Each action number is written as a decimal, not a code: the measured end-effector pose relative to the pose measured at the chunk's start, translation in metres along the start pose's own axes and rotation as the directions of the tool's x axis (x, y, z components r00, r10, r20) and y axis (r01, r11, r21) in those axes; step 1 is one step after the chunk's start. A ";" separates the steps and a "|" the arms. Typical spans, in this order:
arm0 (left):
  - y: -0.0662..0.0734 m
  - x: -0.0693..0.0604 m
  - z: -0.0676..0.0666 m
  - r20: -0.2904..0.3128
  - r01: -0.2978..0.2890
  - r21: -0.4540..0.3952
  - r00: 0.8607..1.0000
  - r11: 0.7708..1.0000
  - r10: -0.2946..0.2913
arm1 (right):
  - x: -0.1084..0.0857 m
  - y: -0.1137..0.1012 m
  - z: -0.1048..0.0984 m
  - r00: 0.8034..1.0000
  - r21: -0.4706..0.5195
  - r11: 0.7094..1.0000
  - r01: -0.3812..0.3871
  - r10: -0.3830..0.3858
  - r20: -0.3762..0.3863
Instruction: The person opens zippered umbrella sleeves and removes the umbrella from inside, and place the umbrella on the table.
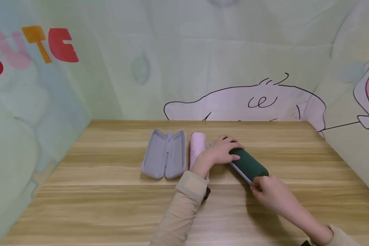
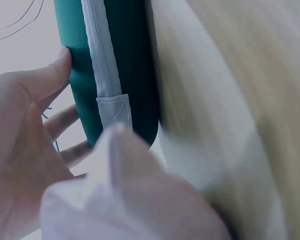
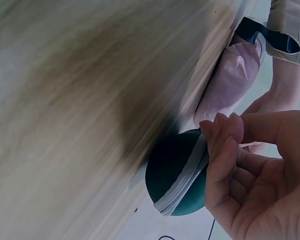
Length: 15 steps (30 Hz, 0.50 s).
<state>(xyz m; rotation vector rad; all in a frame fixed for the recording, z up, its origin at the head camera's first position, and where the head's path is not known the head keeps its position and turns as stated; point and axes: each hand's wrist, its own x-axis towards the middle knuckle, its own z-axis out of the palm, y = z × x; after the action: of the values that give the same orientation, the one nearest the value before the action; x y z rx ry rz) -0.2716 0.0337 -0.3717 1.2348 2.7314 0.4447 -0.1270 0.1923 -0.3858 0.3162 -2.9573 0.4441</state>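
Observation:
A long, rounded green zippered case (image 1: 249,162) lies slantwise on the table, with a pale zipper band (image 2: 102,55) along its side. My left hand (image 1: 221,150) holds its far end, thumb on the near side and fingers over the other. At the near end my right hand (image 1: 269,191) pinches at the zipper with thumb and fingertips. In the right wrist view those fingertips (image 3: 222,125) meet the band at the case's rounded end (image 3: 177,175). The zipper pull itself is hidden by the fingers.
Left of my left forearm, a grey hinged case (image 1: 164,157) lies spread open. Between it and my hand is a pink fabric-covered cylinder (image 1: 198,145), perhaps a folded umbrella, partly behind my forearm. The wooden table (image 1: 95,191) meets printed cloth walls (image 1: 126,68).

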 end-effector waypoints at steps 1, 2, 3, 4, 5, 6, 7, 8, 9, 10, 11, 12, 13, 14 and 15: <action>0.000 0.001 0.000 -0.006 0.000 -0.006 1.000 1.000 0.000 | 0.000 0.000 0.000 1.000 -0.006 1.000 -0.004 0.004 -0.005; 0.000 0.001 0.000 -0.011 0.000 -0.014 1.000 1.000 -0.001 | -0.001 0.000 0.000 1.000 -0.010 1.000 -0.007 0.007 -0.007; 0.000 0.001 0.000 -0.015 0.003 -0.020 1.000 1.000 -0.004 | -0.001 0.000 0.000 1.000 -0.012 1.000 -0.011 0.011 -0.009; 0.000 0.002 0.001 -0.020 0.004 -0.025 1.000 1.000 -0.004 | -0.001 -0.001 0.000 1.000 -0.014 1.000 -0.013 0.013 -0.013; 0.001 0.002 0.001 -0.021 0.004 -0.027 1.000 1.000 -0.004 | -0.001 -0.001 -0.001 1.000 -0.016 1.000 -0.012 0.011 -0.015; 0.001 0.002 0.001 -0.023 0.005 -0.027 1.000 1.000 -0.006 | -0.001 -0.001 -0.001 1.000 -0.017 1.000 -0.012 0.012 -0.014; 0.001 0.002 0.002 -0.023 0.007 -0.024 1.000 1.000 -0.007 | -0.001 -0.002 0.000 1.000 -0.018 1.000 -0.013 0.013 -0.014; 0.001 0.002 0.002 -0.023 0.007 -0.025 1.000 1.000 -0.007 | -0.001 -0.002 0.000 1.000 -0.019 1.000 -0.011 0.011 -0.017; 0.000 0.002 0.002 -0.025 0.007 -0.025 1.000 1.000 -0.007 | 0.000 -0.003 0.000 1.000 -0.019 1.000 -0.012 0.011 -0.018; 0.000 0.002 0.002 -0.026 0.007 -0.022 1.000 1.000 -0.007 | 0.000 -0.003 0.000 1.000 -0.021 1.000 -0.012 0.011 -0.018; 0.000 0.002 0.002 -0.026 0.006 -0.023 1.000 1.000 -0.007 | 0.000 -0.004 0.000 1.000 -0.023 1.000 -0.013 0.012 -0.019; 0.000 0.002 0.002 -0.026 0.006 -0.022 1.000 1.000 -0.007 | 0.001 -0.005 0.000 1.000 -0.024 1.000 -0.012 0.012 -0.022; 0.000 0.002 0.002 -0.027 0.007 -0.021 1.000 1.000 -0.007 | 0.001 -0.005 0.000 1.000 -0.026 1.000 -0.011 0.010 -0.024; -0.001 0.002 0.002 -0.028 0.006 -0.023 1.000 1.000 -0.007 | 0.002 -0.006 0.000 1.000 -0.027 1.000 -0.010 0.009 -0.027; -0.001 0.002 0.002 -0.029 0.006 -0.022 1.000 1.000 -0.006 | 0.003 -0.006 0.000 1.000 -0.029 1.000 -0.013 0.012 -0.025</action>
<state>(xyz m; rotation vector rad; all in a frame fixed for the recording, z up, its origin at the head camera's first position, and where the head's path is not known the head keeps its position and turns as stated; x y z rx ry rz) -0.2730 0.0352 -0.3741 1.2240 2.7459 0.4950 -0.1282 0.1858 -0.3838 0.2876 -2.9400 0.4035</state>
